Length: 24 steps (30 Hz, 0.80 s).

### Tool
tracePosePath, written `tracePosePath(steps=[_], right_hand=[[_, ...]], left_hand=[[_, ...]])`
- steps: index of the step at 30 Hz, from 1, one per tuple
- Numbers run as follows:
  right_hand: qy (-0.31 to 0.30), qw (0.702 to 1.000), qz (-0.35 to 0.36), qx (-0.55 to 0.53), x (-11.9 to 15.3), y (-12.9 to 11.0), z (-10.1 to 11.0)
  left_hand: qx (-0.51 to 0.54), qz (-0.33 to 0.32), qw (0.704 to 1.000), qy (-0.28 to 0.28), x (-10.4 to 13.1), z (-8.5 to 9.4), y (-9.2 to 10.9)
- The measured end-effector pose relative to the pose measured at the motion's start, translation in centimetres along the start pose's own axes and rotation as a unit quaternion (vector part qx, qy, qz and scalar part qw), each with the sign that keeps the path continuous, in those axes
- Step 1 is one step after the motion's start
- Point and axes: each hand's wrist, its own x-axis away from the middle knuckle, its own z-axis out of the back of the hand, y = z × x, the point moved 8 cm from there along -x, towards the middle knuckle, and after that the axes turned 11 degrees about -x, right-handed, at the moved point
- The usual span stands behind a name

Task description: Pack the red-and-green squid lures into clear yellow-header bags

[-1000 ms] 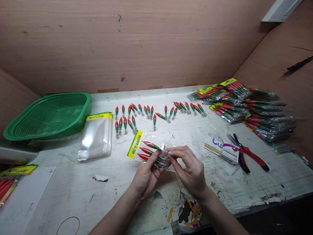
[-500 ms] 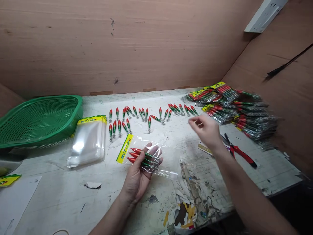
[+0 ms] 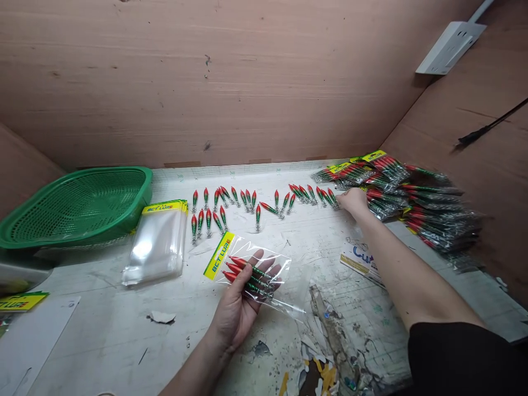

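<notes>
At the far left a green basket (image 3: 78, 206) sat on the worktop (image 3: 124, 330), and just to its right lay a stack of empty clear bags (image 3: 159, 242) with yellow headers. Right of the stack, loose red-and-green lures (image 3: 256, 202) were laid out in rows along the back of the worktop.

In the middle, the left hand (image 3: 239, 305) lay palm up with its fingers curled under a partly filled bag (image 3: 251, 269), gripping it so that the lures inside stayed bunched against the palm. The yellow header pointed up and to the left; the clear open end trailed to the right, resting on the worktop.

Further right, the right hand (image 3: 352, 201) was stretched out to the right end of the loose row, its fingers down among the last lures there. Whether it had closed on one could not be told. Beyond it a heap of finished packs (image 3: 412, 198) was piled against the side wall.

To do this well, the hand would probably take one lure by its body, clear of the hooks, without disturbing its neighbours. The left hand should keep the bag's mouth slack and facing right, so that the lure could slide in point first beside the others.
</notes>
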Motion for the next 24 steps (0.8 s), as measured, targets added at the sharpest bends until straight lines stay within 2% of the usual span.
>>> tracePosePath(steps=[4,11,15,19,23,24], right_hand=[[-0.01,1.0,0.004,-0.001,-0.3,1.1,0.2],[-0.04,0.997,-0.037,-0.058,-0.6,1.4,-1.0],[-0.034,0.991,-0.038,-0.125,0.6,1.1,0.3],[-0.043,0.971,0.019,-0.234,4.8,0.7,4.3],[-0.086,0.928,0.127,-0.34,13.1,0.4,8.0],[-0.106,0.9,0.171,-0.386,15.6,0.0,8.4]], left_hand=[[-0.004,0.002,1.0,0.003,0.0,0.0,-0.1],[-0.011,0.004,1.0,0.015,-0.1,0.1,0.0],[0.003,0.003,1.0,0.006,-0.2,0.2,-0.1],[0.018,0.002,1.0,0.004,-0.2,0.3,-0.1],[0.031,-0.004,0.999,0.014,-0.3,0.3,0.1],[0.034,-0.005,0.999,0.016,-0.3,0.4,0.2]])
